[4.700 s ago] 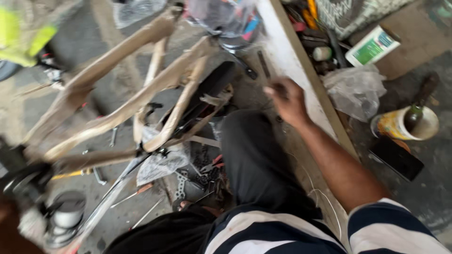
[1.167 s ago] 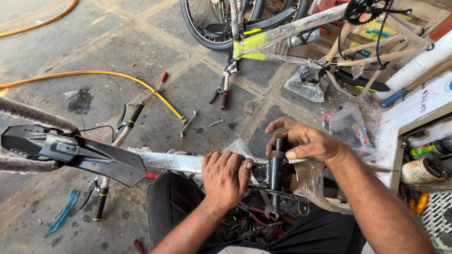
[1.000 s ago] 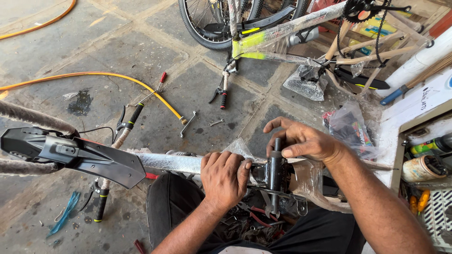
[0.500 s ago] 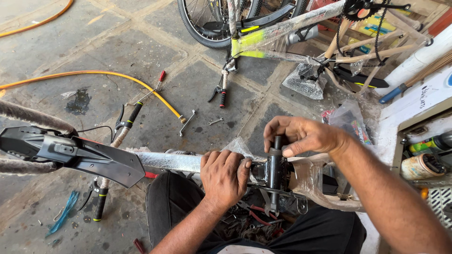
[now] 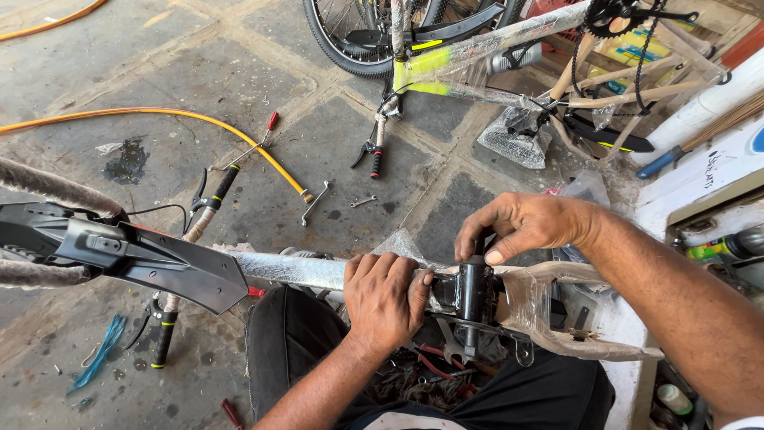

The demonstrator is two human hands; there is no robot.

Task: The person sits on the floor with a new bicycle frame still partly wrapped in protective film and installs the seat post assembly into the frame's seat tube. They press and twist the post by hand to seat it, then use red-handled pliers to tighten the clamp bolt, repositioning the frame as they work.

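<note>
We've got the wrapped bike frame (image 5: 318, 271) lying crossways over our lap, which puts the black bottom bracket shell (image 5: 471, 288) right under our eyes and keeps it from rolling. Our left hand (image 5: 384, 296) is clamped round the frame tube just beside the shell, bracing it. Our right hand (image 5: 532, 227) sits on top of the shell with fingers curled together, thumb and fingertips pinching something at its upper end; what exactly is hidden under the fingers. The black mudguard (image 5: 135, 256) sticks out to the left, well clear of the hands. Down on the floor (image 5: 183, 72) ahead lie a small spanner (image 5: 315, 202), a red-handled screwdriver (image 5: 259, 139) and an orange hose (image 5: 159, 115), with another bike (image 5: 477, 48) upside down beyond.
</note>
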